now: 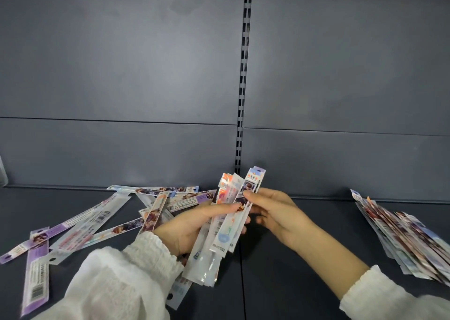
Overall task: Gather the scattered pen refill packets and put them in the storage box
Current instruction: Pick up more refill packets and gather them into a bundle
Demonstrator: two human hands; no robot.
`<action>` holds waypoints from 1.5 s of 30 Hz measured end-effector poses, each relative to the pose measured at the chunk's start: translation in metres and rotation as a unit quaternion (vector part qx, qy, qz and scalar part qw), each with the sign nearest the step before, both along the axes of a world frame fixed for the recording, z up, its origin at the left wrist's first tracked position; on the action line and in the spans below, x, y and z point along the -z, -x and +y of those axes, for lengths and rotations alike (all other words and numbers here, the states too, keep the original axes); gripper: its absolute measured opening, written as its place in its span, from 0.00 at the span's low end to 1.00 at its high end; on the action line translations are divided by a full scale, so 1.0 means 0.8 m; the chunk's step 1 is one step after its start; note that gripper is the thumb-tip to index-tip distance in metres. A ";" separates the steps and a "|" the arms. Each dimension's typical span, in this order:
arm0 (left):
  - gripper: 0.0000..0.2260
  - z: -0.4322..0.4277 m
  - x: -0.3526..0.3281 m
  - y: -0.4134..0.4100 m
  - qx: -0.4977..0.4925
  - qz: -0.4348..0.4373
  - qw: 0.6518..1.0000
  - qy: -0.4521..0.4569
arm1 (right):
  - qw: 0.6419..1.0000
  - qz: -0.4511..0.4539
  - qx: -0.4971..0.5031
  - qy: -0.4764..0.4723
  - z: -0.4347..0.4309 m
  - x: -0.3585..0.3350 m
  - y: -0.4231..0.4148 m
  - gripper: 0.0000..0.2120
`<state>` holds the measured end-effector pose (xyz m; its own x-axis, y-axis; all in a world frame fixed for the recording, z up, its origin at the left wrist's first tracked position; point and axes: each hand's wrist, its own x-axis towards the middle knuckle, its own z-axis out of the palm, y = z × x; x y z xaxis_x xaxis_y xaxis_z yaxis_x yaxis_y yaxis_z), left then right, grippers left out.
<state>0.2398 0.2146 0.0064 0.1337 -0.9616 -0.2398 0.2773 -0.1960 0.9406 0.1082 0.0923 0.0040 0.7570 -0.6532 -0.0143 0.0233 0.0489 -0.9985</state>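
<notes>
Left hand (194,224) grips the packet bundle (225,224); right hand (275,212) fingers (252,195) seemingly pinch its top; loose packets (80,222) lie left of it.

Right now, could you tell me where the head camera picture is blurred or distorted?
Head view: the packet stack at the right edge is smeared by blur; the packet bundle in the left hand is sharper; the slotted upright leans, a wide-lens effect; lighting is soft, without harsh glare.
</notes>
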 end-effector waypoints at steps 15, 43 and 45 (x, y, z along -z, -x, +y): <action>0.04 0.006 -0.009 0.000 0.052 0.095 0.991 0.074 | 0.983 -0.115 0.129 0.059 0.047 -0.027 -0.031 0.03; 0.09 0.175 -0.002 -0.259 -0.109 0.225 0.954 0.165 | 0.823 0.433 0.047 0.365 0.147 -0.015 -0.204 0.26; 0.10 0.172 0.003 -0.257 -0.104 0.225 0.956 0.155 | 0.853 0.400 0.044 0.333 0.148 -0.015 -0.209 0.26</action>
<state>0.4453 0.3522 0.0040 0.2794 -0.9598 -0.0258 0.6711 0.1760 0.7202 0.2753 0.2107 0.0157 0.6270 -0.7718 -0.1059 -0.7035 -0.5027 -0.5024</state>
